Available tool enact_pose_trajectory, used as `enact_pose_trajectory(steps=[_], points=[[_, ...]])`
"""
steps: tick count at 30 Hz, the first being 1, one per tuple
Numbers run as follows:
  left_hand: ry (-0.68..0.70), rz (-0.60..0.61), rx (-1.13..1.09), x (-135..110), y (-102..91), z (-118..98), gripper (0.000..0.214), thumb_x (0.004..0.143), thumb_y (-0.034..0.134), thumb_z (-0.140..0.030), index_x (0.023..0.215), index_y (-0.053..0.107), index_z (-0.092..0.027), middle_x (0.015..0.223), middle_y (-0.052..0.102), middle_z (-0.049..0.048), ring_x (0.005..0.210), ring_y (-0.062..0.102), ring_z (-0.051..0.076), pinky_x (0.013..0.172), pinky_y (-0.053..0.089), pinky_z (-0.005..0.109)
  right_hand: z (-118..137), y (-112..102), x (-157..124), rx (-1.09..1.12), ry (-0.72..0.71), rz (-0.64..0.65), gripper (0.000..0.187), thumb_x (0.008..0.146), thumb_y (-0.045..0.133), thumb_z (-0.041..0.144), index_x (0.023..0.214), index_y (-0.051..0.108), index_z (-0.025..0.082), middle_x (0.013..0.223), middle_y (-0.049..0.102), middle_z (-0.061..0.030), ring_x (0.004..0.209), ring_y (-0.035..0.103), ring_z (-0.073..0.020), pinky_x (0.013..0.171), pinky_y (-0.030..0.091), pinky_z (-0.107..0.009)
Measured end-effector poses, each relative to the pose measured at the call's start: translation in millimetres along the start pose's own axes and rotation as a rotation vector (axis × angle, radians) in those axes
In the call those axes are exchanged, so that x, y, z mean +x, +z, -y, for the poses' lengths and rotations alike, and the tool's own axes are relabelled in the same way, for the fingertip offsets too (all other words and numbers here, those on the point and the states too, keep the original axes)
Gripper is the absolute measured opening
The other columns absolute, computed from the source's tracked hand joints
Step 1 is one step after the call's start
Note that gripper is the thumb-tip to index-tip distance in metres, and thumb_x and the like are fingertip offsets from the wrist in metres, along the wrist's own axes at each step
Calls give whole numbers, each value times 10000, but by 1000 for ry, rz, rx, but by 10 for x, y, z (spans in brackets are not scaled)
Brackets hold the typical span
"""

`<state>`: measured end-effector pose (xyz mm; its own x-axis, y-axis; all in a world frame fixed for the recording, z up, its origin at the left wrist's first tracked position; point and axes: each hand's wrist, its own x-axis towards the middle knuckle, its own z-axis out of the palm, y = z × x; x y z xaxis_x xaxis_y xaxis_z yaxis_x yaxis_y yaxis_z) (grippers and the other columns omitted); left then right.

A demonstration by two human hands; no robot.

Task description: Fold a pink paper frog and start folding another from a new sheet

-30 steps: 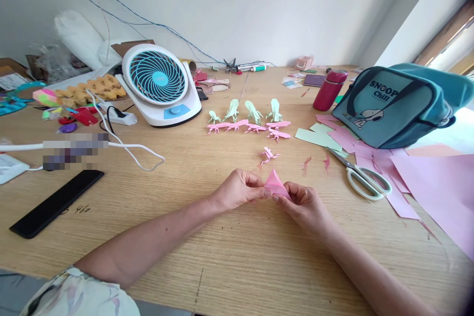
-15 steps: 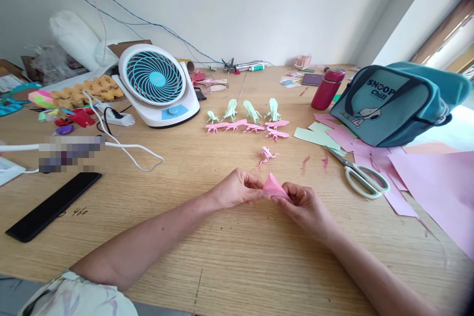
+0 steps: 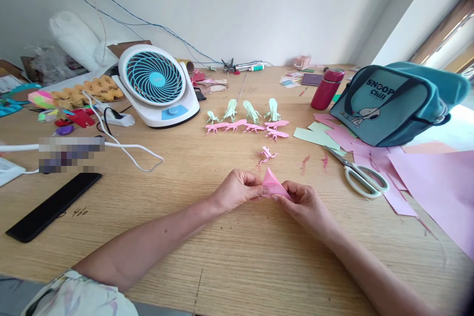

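Between my two hands is a piece of pink folded paper [image 3: 273, 185], with one pointed flap standing up. My left hand [image 3: 240, 190] pinches its left side between thumb and fingers. On the right side, my right hand [image 3: 304, 203] grips the lower corner, thumb in front. The fingertips hide parts of the paper. Just beyond my hands a small pink origami figure with legs [image 3: 267, 155] stands on the wooden table [image 3: 177, 252]. Farther back are a row of pink origami insects [image 3: 254, 128] and several pale green origami figures [image 3: 252, 111].
To the right lie scissors [image 3: 365, 177] and pink paper sheets [image 3: 437, 177], with green paper strips [image 3: 314, 136] behind. A teal bag [image 3: 385, 103] and red bottle [image 3: 328, 90] stand at the back right. On the left are a fan [image 3: 155, 84], white cable [image 3: 128, 147] and black bar [image 3: 55, 205].
The pink paper's upright flap has shifted slightly up and left, and my left thumb now lies a little higher over the paper. My right hand has barely moved.
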<state>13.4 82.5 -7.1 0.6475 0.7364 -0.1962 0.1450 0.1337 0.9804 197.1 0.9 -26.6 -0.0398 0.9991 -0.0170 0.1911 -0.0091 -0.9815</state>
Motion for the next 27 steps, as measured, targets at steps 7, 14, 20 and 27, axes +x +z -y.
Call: enact_pose_trajectory(steps=[7, 14, 20, 27], points=[[79, -65, 222, -29, 40, 27, 479, 718, 752, -546, 573, 639, -103, 529, 454, -45, 519, 354, 59, 508, 216, 222, -2, 42, 51, 182, -22, -83, 368, 750, 749, 510, 681, 625, 170, 616, 557, 6, 591, 441, -121, 550, 313, -258], [69, -20, 147, -29, 29, -39, 427, 692, 771, -530, 659, 686, -113, 580, 536, -23, 544, 432, 78, 533, 294, 219, -4, -3, 43, 184, 12, -86, 421, 702, 774, 565, 661, 629, 172, 588, 570, 6, 562, 426, -116, 530, 293, -262], [3, 0, 49, -33, 7, -76, 396, 668, 803, -502, 727, 732, -117, 619, 614, 2, 550, 490, 84, 554, 353, 222, 10, -8, 43, 186, 16, -80, 456, 681, 769, 609, 666, 627, 177, 586, 569, 5, 558, 428, -120, 522, 289, -264], [5, -16, 31, -36, 24, -50, 393, 667, 817, -476, 625, 684, -109, 550, 524, -35, 525, 396, 58, 522, 254, 214, -22, -3, 37, 194, -15, -73, 421, 726, 760, 567, 670, 626, 171, 600, 572, 7, 566, 434, -114, 529, 294, -259]])
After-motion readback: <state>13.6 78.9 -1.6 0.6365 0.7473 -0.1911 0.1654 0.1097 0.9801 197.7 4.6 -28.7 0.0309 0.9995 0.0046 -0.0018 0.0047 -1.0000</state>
